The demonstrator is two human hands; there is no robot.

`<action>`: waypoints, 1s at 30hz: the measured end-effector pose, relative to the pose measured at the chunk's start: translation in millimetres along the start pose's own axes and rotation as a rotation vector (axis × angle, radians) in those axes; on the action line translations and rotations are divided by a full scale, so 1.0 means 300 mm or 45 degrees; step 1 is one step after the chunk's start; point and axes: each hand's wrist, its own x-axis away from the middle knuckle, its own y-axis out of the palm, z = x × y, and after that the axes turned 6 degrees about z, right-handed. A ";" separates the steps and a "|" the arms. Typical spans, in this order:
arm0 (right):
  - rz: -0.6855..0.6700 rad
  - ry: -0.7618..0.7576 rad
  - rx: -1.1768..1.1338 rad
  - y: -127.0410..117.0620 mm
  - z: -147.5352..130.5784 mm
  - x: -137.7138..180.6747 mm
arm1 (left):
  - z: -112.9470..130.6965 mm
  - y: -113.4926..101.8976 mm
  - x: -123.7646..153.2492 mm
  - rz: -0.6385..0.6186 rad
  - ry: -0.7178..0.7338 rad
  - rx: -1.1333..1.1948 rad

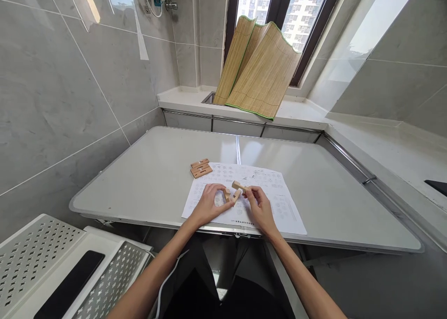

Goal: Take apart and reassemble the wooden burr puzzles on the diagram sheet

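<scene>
My left hand (pixel 209 205) curls its thumb and fingers around two notched wooden puzzle pieces (pixel 235 196) that meet at an angle above a printed sheet. Between the fingertips of my right hand (pixel 259 207) is another light wooden puzzle piece (pixel 239 186), a notched bar held just up and right of the left hand's pieces. Beneath both hands lies the white printed sheet (pixel 286 212), covered with small line diagrams. Several darker flat wooden pieces with slots (pixel 201 169) lie side by side at the sheet's upper left corner.
The pale folding table (pixel 139 179) has a centre seam. A bamboo mat (pixel 265 67) leans by the window on the white counter (pixel 307 109). At lower left, a black phone (pixel 71 281) rests on a white perforated stand (pixel 38 249). A white cable (pixel 167 277) hangs near my left arm.
</scene>
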 end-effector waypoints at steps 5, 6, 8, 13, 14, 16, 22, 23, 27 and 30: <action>0.271 0.082 0.173 0.003 0.038 -0.001 | -0.022 0.008 -0.003 0.141 -0.116 -0.067; 0.303 0.090 0.241 0.001 0.043 -0.001 | -0.026 0.010 -0.002 0.135 -0.118 -0.069; 0.323 0.098 0.340 -0.002 0.050 0.000 | -0.033 0.012 -0.001 0.105 -0.104 -0.076; 0.293 0.063 0.477 0.003 0.057 0.001 | -0.036 0.013 0.002 0.062 -0.076 -0.083; 0.287 0.043 0.498 0.006 0.057 0.001 | -0.035 0.013 0.002 0.053 -0.076 -0.086; 0.258 0.014 0.529 0.011 0.056 0.000 | -0.032 0.014 0.001 0.023 -0.072 -0.097; 0.050 0.021 0.596 0.022 0.042 0.000 | -0.032 0.015 0.002 -0.025 -0.081 -0.090; 0.024 -0.003 0.610 0.022 0.040 0.001 | -0.033 0.014 0.002 -0.029 -0.081 -0.087; -0.092 -0.162 0.652 0.024 0.035 0.005 | -0.032 0.013 0.000 -0.040 -0.057 -0.092; -0.159 -0.220 0.630 0.024 0.035 0.005 | -0.027 0.011 -0.002 -0.069 -0.029 -0.115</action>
